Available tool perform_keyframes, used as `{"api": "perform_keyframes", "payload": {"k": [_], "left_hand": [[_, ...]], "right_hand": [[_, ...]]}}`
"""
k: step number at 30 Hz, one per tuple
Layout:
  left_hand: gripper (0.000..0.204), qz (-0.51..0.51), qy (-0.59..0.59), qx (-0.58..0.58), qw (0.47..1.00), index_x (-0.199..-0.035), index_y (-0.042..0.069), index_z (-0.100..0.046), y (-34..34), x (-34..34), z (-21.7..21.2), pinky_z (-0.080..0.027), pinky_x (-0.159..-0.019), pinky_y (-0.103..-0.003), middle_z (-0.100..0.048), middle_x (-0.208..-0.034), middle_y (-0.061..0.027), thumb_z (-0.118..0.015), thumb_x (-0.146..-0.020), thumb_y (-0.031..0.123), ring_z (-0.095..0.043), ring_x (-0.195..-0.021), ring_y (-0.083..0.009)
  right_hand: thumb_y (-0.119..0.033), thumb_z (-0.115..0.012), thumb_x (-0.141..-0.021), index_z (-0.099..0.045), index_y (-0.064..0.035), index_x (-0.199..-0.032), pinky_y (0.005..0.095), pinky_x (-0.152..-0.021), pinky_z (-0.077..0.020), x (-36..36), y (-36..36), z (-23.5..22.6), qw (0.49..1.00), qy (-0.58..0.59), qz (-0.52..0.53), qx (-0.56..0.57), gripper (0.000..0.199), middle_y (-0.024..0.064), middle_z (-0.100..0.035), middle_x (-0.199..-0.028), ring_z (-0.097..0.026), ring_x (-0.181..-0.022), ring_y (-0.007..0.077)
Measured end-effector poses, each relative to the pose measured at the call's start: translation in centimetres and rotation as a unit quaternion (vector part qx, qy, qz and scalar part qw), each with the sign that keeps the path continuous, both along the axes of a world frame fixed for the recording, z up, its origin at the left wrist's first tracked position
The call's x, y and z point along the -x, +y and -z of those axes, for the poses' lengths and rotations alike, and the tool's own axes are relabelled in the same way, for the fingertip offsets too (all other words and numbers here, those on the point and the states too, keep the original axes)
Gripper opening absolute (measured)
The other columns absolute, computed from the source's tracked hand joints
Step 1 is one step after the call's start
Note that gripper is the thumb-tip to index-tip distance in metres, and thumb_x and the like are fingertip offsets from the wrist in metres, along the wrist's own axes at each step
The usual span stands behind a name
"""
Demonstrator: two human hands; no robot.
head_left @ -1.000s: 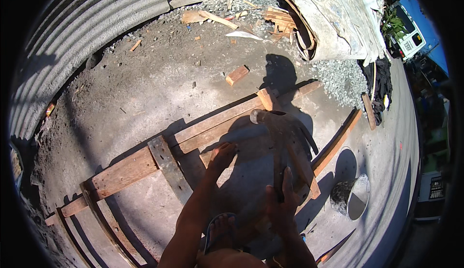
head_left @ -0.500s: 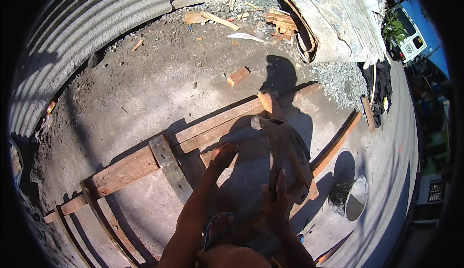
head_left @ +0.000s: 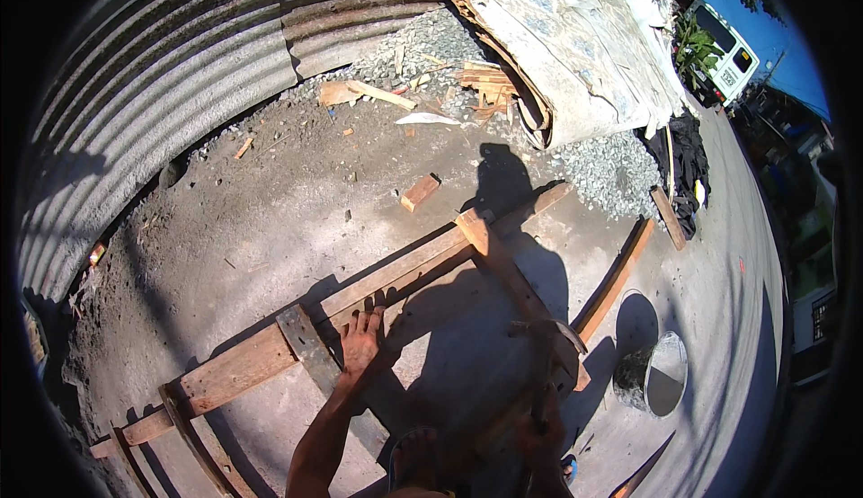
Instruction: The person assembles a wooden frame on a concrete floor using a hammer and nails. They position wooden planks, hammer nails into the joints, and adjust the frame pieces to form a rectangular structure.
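Sunlit ground (head_left: 288,201) bears a wooden frame (head_left: 235,368); left grip (head_left: 361,345) spreads apart beside its crosspiece (head_left: 315,347), right grip (head_left: 540,430) clamps a hammer (head_left: 544,377), best swung clear.

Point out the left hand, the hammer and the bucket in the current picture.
Left hand (head_left: 361,342), head view: on the back of the hand.
Hammer (head_left: 545,383), head view: on its shaded handle.
Bucket (head_left: 632,377), head view: on its outer side wall.
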State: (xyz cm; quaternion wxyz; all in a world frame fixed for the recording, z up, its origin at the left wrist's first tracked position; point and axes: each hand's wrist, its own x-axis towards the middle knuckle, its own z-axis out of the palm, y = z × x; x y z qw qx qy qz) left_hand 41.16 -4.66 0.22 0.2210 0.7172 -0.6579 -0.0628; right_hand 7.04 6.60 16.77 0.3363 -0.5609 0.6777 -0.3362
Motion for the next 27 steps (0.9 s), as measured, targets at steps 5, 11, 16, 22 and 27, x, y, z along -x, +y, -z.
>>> {"api": "perform_keyframes", "payload": {"k": [5,11,16,22,27], "left_hand": [[0.106,-0.046,-0.014,-0.010,0.999,-0.146,0.011,-0.041,-4.9,-4.8,-3.9,-0.043,-0.094,-0.048,-0.054,-0.126,-0.0130,-0.083,-0.051,0.034,-0.053,-0.113,-0.0333],[0.104,0.013,-0.057,-0.156,0.986,-0.142,0.011,-0.036,-10.2,-1.7,-2.1,-0.047,-0.094,-0.049,-0.053,-0.127,-0.0117,-0.082,-0.051,0.032,-0.055,-0.116,-0.0349],[0.095,0.028,-0.050,-0.192,0.980,-0.132,0.009,-0.040,-10.3,-2.2,-1.9,-0.051,-0.088,-0.048,-0.054,-0.118,-0.0129,-0.083,-0.050,0.030,-0.058,-0.109,-0.0361],[0.094,0.010,-0.055,-0.147,0.988,-0.131,0.008,-0.040,-10.3,-2.3,-1.5,-0.050,-0.090,-0.048,-0.054,-0.116,-0.0141,-0.084,-0.050,0.030,-0.058,-0.108,-0.0359],[0.096,0.003,-0.064,-0.181,0.981,-0.134,0.008,-0.038,-11.2,-1.4,-1.4,-0.049,-0.093,-0.049,-0.053,-0.123,-0.0151,-0.087,-0.055,0.034,-0.057,-0.113,-0.0362]], "right_hand": [[-0.007,-0.065,-0.088,-0.041,0.0012,-0.147,0.0332,-0.093,-0.0497,2.6,-1.0,1.0,0.995,-0.029,0.077,-0.063,0.065,0.0202,-0.060,-0.132,-0.063,-0.113,0.0249],[-0.003,-0.069,-0.085,-0.043,0.0005,-0.147,0.0355,-0.101,-0.0454,2.4,-1.5,2.6,0.998,0.036,-0.002,0.046,0.068,0.0206,-0.056,-0.138,-0.056,-0.124,0.0262],[-0.002,-0.071,-0.084,-0.041,-0.0002,-0.148,0.0329,-0.099,-0.0459,0.8,-2.5,2.3,0.998,-0.015,-0.016,0.051,0.071,0.0196,-0.054,-0.140,-0.056,-0.122,0.0232],[0.000,-0.069,-0.086,-0.039,-0.0019,-0.150,0.0289,-0.093,-0.0464,-0.8,-3.0,0.1,0.997,-0.076,0.010,-0.017,0.071,0.0160,-0.058,-0.136,-0.057,-0.114,0.0168],[-0.001,-0.069,-0.086,-0.038,-0.0038,-0.151,0.0279,-0.091,-0.0470,-1.8,-4.0,0.2,0.992,-0.109,0.032,-0.062,0.072,0.0155,-0.060,-0.133,-0.057,-0.112,0.0153]]}}
